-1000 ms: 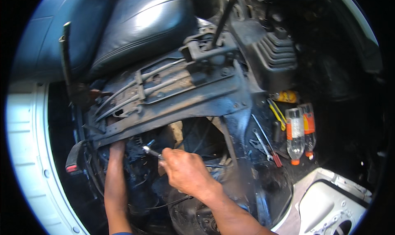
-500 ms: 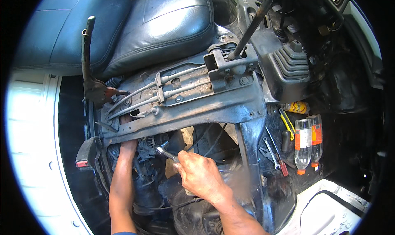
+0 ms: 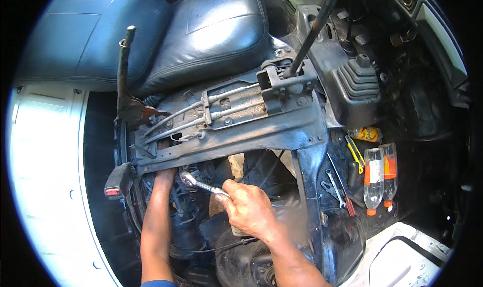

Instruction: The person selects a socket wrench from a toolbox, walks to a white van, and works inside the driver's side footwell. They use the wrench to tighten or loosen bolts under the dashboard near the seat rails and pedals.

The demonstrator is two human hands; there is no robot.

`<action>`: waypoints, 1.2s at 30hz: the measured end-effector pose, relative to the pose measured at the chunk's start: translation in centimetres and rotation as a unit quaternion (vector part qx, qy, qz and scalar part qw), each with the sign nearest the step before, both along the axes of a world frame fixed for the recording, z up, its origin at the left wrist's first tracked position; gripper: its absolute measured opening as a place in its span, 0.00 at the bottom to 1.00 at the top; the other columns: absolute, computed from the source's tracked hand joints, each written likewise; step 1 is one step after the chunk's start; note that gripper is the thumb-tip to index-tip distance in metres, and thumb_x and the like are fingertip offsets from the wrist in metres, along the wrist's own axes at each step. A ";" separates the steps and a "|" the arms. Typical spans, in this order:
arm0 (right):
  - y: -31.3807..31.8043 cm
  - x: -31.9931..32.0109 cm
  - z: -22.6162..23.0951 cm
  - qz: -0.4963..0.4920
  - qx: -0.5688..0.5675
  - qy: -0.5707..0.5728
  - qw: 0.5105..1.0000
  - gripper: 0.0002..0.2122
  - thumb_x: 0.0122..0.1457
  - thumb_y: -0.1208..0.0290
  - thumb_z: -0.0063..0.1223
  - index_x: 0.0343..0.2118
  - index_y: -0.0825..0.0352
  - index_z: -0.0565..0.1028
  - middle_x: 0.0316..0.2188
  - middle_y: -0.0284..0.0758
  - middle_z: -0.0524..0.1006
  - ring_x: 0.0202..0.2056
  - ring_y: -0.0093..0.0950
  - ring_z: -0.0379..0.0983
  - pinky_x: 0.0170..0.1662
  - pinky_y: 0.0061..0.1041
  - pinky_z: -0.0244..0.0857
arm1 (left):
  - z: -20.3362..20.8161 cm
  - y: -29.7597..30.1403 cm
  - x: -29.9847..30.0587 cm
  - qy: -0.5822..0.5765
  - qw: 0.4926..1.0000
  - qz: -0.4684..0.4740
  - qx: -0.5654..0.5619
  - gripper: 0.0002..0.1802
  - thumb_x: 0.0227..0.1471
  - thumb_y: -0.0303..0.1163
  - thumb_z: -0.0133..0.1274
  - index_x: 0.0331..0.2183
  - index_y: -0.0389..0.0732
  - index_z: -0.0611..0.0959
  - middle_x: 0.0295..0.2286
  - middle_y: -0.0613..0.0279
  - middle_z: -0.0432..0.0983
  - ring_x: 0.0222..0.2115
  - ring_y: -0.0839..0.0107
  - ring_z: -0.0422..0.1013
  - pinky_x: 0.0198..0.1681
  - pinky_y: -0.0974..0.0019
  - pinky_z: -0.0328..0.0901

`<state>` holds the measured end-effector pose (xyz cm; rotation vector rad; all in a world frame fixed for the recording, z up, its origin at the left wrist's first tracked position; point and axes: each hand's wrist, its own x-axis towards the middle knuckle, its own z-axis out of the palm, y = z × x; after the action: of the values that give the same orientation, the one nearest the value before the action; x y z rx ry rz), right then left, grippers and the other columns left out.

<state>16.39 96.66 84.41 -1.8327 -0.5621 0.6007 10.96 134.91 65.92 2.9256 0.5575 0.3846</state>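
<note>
My right hand point(image 3: 248, 206) is closed around the handle of a metal ratchet wrench point(image 3: 202, 185). The wrench points left over the opening, its round head beside my left wrist, near dark engine parts point(image 3: 201, 172). My left hand point(image 3: 165, 175) reaches beneath the black metal crossmember point(image 3: 236, 142); its fingers are hidden there, so what they touch cannot be seen. Two grey cables point(image 3: 221, 117) run along the top of the metal panel to a lever bracket point(image 3: 287, 88).
A handbrake lever point(image 3: 126, 75) stands up at left, near black seats point(image 3: 211, 40) and a seat-belt buckle point(image 3: 115, 183). On the right floor lie plastic bottles point(image 3: 373, 184), a yellow-handled tool point(image 3: 355, 153), a combination wrench point(image 3: 334, 186) and a red-handled screwdriver point(image 3: 349, 206). A rubber gear boot point(image 3: 356, 86) stands beyond.
The ratchet wrench's head has swung left toward my left wrist, and more of the tool shows. My left hand stays under the crossmember. The whole view has shifted slightly.
</note>
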 end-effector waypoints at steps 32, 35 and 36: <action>6.8 1.6 -6.5 -0.091 -0.119 -0.069 0.986 0.08 0.57 0.73 0.56 0.27 0.74 0.74 0.26 0.53 0.75 0.30 0.55 0.70 0.32 0.44 0.63 | -3.2 -3.5 -3.7 -0.031 0.999 -0.001 -0.018 0.20 0.51 0.41 0.55 0.44 0.39 0.81 0.44 0.43 0.76 0.49 0.43 0.69 0.55 0.44 0.60; 7.3 1.0 -7.8 -0.080 -0.023 0.048 0.995 0.12 0.63 0.66 0.55 0.34 0.72 0.78 0.23 0.41 0.77 0.23 0.35 0.75 0.29 0.34 0.66 | -2.8 -3.8 -3.5 0.003 0.997 0.015 -0.072 0.17 0.51 0.40 0.55 0.39 0.39 0.82 0.40 0.45 0.78 0.46 0.43 0.71 0.52 0.44 0.61; 7.7 0.8 -8.3 -0.080 -0.054 0.121 0.988 0.13 0.64 0.64 0.55 0.34 0.72 0.78 0.22 0.37 0.77 0.22 0.29 0.75 0.28 0.32 0.67 | -2.7 -3.9 -3.5 -0.007 0.997 0.019 -0.074 0.16 0.51 0.40 0.55 0.38 0.39 0.83 0.39 0.46 0.78 0.45 0.43 0.71 0.52 0.44 0.62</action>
<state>17.22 104.37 76.10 -1.8515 -0.2210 0.7423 7.48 130.96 63.20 2.7727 0.6115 0.3521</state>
